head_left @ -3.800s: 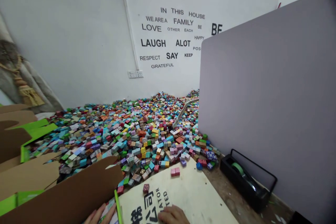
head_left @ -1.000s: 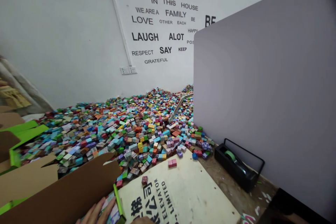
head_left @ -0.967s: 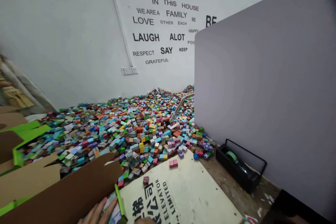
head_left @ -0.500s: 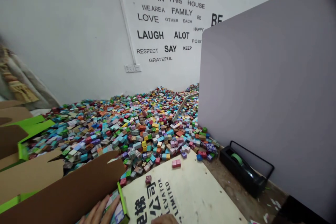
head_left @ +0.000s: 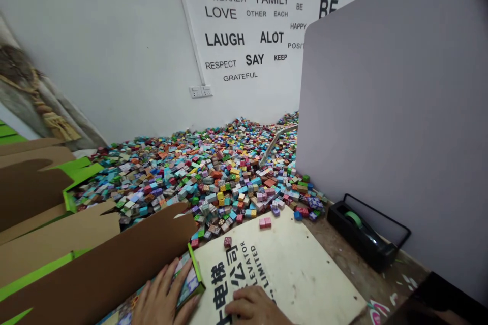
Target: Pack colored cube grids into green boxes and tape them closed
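At the bottom, my left hand (head_left: pixel 163 297) lies with fingers spread on small patterned blocks inside a green-edged cardboard box (head_left: pixel 110 259). My right hand (head_left: pixel 257 305) rests on the pale printed board (head_left: pixel 301 269), fingers curled; whether anything is under them is hidden. Two small pieces lie on the board beyond my hands: a dark red block (head_left: pixel 227 241) and a pink block (head_left: pixel 265 223).
A large heap of colourful small blocks (head_left: pixel 213 172) spreads to the wall. More open boxes (head_left: pixel 30 188) stand at left. A black tape dispenser (head_left: pixel 362 236) sits at right beside a tall grey panel (head_left: pixel 392 111). A metal strip (head_left: pixel 275 143) pokes from the heap.
The view has tilted down and left, so the scene sits higher and further right. More of both hands shows, my left still over the blocks in the box and my right on the board.
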`<state>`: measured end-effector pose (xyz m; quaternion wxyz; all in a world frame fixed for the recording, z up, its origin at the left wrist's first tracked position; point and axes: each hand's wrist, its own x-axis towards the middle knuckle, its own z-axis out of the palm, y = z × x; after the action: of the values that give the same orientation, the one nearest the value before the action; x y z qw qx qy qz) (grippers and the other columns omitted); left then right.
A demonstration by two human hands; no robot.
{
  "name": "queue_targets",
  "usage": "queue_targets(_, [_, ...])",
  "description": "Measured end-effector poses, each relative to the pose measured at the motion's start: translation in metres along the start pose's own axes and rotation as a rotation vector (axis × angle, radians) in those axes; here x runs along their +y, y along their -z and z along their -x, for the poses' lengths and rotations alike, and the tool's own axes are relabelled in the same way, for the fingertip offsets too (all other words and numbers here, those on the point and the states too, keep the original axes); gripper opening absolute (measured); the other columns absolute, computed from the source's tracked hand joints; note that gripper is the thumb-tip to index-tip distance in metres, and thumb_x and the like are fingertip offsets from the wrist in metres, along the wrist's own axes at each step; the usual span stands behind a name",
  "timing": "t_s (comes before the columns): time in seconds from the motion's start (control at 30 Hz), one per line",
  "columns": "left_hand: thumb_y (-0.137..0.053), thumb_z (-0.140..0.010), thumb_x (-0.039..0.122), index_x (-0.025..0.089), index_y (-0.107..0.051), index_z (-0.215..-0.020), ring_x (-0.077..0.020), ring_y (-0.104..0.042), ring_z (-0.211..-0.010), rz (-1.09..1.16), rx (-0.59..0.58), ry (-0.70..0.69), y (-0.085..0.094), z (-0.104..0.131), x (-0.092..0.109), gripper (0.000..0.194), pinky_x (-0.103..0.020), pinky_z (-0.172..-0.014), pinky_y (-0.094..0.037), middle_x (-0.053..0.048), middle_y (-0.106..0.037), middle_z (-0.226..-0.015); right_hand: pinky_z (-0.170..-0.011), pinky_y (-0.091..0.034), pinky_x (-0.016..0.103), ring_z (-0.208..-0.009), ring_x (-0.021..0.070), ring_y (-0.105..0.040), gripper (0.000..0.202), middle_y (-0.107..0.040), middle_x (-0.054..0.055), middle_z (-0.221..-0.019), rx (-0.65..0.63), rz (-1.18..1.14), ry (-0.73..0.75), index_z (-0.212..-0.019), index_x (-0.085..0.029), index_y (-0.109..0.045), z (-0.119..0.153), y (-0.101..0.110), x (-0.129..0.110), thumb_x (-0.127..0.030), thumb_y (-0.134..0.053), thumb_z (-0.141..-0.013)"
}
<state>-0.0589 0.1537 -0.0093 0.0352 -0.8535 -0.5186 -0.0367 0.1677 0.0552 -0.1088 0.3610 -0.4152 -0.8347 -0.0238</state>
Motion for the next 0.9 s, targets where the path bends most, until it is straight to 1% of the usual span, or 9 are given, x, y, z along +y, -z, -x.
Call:
queue_targets(0.1, [-0.046,-0.078,0.057,0.027,-0.044,-0.134,-0.0297,-0.032,-0.132,0.003,0.016,-0.004,-0.001,0.001,0.0,0.063,-0.05,-0.109,-0.018,-0.005,-0.038,-0.144,-0.085,-0.046,0.029,-0.103,0.0158,-0.056,0.031,-0.065,-0.008,-0.109,-0.011,-0.009,0.009,-0.098,-0.038,-0.064,-0.003,0.009,-0.003,-0.06,-0.046,-0.084])
queue_targets(0.2, [-0.045,-0.079,0.057,0.028,-0.043,-0.135,-0.0294,-0.032,-0.132,0.006,0.02,-0.016,-0.002,0.001,-0.002,0.063,-0.049,-0.109,-0.018,-0.004,-0.037,-0.144,-0.086,-0.045,0.029,-0.102,0.0157,-0.056,0.03,-0.066,-0.009,-0.108,-0.028,-0.014,-0.002,-0.098,-0.038,-0.063,-0.005,0.011,-0.003,-0.059,-0.047,-0.083])
queue_targets(0.3, [-0.046,-0.079,0.057,0.029,-0.043,-0.135,-0.0291,-0.033,-0.132,0.0,0.033,-0.019,-0.003,0.0,-0.002,0.063,-0.049,-0.108,-0.019,-0.004,-0.038,-0.144,-0.089,-0.044,0.029,-0.106,0.0162,-0.054,0.031,-0.065,-0.008,-0.11,-0.082,-0.031,-0.012,-0.101,-0.037,-0.062,-0.007,0.017,-0.004,-0.058,-0.048,-0.084])
queue_targets(0.4, [-0.046,-0.081,0.055,0.028,-0.042,-0.136,-0.0293,-0.033,-0.131,0.001,0.036,-0.027,-0.001,0.001,0.001,0.061,-0.049,-0.108,-0.019,-0.005,-0.038,-0.144,-0.093,-0.041,0.031,-0.11,0.0172,-0.051,0.032,-0.063,-0.004,-0.114,-0.141,-0.089,-0.022,-0.103,-0.031,-0.06,-0.011,0.036,-0.013,-0.056,-0.052,-0.083])
queue_targets(0.53, [-0.045,-0.084,0.05,0.029,-0.037,-0.138,-0.0288,-0.032,-0.132,0.036,0.007,-0.041,0.01,0.004,0.007,0.058,-0.05,-0.108,-0.019,-0.006,-0.035,-0.146,-0.099,-0.037,0.037,-0.117,0.0207,-0.046,0.031,-0.058,0.002,-0.122,-0.258,-0.196,-0.133,-0.11,-0.027,-0.059,-0.019,0.072,-0.031,-0.039,-0.058,-0.081])
queue_targets(0.6, [-0.05,-0.082,0.049,0.029,-0.035,-0.139,-0.0302,-0.03,-0.132,0.056,-0.032,-0.041,0.016,0.005,0.01,0.063,-0.051,-0.108,-0.018,-0.007,-0.032,-0.147,-0.101,-0.036,0.04,-0.119,0.0222,-0.044,0.031,-0.057,0.003,-0.124,-0.28,-0.226,-0.182,-0.112,-0.027,-0.06,-0.021,0.083,-0.037,-0.033,-0.057,-0.081])
queue_targets(0.73, [-0.064,-0.072,0.049,0.019,-0.029,-0.142,-0.0337,-0.027,-0.133,0.097,-0.094,0.01,0.024,0.005,0.015,0.085,-0.051,-0.107,-0.017,-0.013,-0.03,-0.147,-0.101,-0.037,0.043,-0.122,0.0236,-0.042,0.033,-0.056,0.005,-0.127,-0.299,-0.239,-0.193,-0.116,-0.027,-0.059,-0.017,0.084,-0.04,-0.028,-0.054,-0.083])
queue_targets(0.8, [-0.065,-0.071,0.051,0.016,-0.028,-0.142,-0.0337,-0.029,-0.131,0.116,-0.081,0.024,0.026,0.006,0.017,0.087,-0.051,-0.108,-0.016,-0.015,-0.034,-0.144,-0.1,-0.038,0.044,-0.123,0.0243,-0.042,0.034,-0.055,0.006,-0.128,-0.309,-0.231,-0.169,-0.118,-0.027,-0.058,-0.013,0.079,-0.038,-0.027,-0.054,-0.083])
queue_targets(0.9, [-0.065,-0.071,0.053,0.015,-0.032,-0.139,-0.0325,-0.034,-0.126,0.139,-0.04,0.011,0.027,0.008,0.018,0.084,-0.049,-0.108,-0.017,-0.015,-0.041,-0.137,-0.099,-0.039,0.045,-0.123,0.0247,-0.043,0.034,-0.054,0.006,-0.129,-0.298,-0.212,-0.149,-0.118,-0.028,-0.059,-0.008,0.074,-0.036,-0.028,-0.054,-0.084])
